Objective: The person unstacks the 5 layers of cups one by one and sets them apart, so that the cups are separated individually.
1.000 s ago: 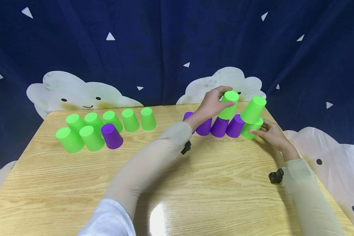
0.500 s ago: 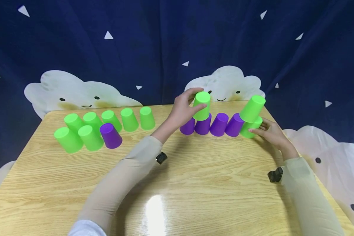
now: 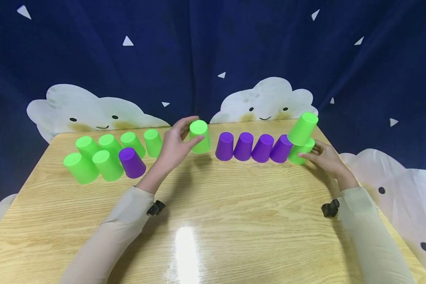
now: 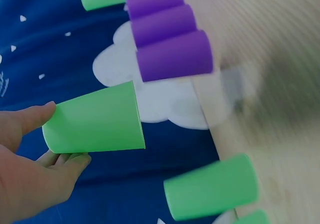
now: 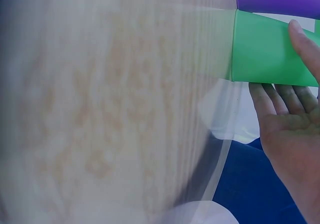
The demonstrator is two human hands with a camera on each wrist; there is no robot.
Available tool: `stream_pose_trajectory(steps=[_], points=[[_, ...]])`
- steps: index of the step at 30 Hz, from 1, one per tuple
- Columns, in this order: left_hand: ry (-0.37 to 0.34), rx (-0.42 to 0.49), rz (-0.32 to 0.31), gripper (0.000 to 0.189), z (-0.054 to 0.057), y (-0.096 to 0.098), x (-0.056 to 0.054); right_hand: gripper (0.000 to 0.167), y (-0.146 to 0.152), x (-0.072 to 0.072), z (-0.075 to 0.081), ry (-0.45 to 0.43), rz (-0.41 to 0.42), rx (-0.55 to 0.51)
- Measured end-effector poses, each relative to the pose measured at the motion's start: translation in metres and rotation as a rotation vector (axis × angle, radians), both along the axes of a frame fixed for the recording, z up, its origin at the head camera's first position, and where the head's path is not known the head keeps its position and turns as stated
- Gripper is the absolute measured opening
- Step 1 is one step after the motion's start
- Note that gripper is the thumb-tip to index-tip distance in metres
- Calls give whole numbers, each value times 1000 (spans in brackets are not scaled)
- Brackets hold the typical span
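Note:
My left hand [image 3: 175, 148] grips an upside-down green cup [image 3: 200, 138] between thumb and fingers; in the left wrist view this cup [image 4: 95, 121] is in the air, apart from the purple cups [image 4: 175, 56]. Several upside-down purple cups [image 3: 262, 148] stand in a row at the back right. At the row's right end is a green cup [image 3: 301, 154], which my right hand [image 3: 326, 158] holds from its right side. Another green cup [image 3: 303, 129] sits on top, over the joint with the last purple cup. In the right wrist view the thumb lies along the lower green cup [image 5: 270, 54].
At the left stand several upside-down green cups [image 3: 108, 165] in two rows, with one purple cup [image 3: 132, 162] at the front row's right. My left hand covers part of the back row. A dark blue curtain [image 3: 198, 59] hangs behind the wooden table [image 3: 234, 221].
My left hand has carried its green cup leftward from above the purple row to the gap left of it, and lower. My right hand has stayed at the end cup.

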State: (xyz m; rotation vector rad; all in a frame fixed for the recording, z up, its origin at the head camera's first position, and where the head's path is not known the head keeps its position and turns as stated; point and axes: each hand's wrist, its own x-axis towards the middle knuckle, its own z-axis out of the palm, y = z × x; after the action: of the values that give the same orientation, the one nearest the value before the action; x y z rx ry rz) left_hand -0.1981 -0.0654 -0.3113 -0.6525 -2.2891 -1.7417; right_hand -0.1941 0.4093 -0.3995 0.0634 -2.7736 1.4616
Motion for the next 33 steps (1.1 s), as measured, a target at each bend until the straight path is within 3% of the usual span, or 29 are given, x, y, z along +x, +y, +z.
stream_pose_trajectory(steps=[12, 20, 26, 33], points=[[-81, -97, 115, 52, -21, -54, 10, 66, 2, 0, -1, 2, -1, -23], [-60, -223, 208, 51, -41, -81, 14, 67, -1, 1, 1, 2, 6, -6], [-45, -328, 246, 52, -53, -91, 16, 68, 0, 0, 0, -8, 4, 0], [-34, -372, 274, 52, -58, -95, 18, 65, 1, -2, -1, -1, 8, 4]])
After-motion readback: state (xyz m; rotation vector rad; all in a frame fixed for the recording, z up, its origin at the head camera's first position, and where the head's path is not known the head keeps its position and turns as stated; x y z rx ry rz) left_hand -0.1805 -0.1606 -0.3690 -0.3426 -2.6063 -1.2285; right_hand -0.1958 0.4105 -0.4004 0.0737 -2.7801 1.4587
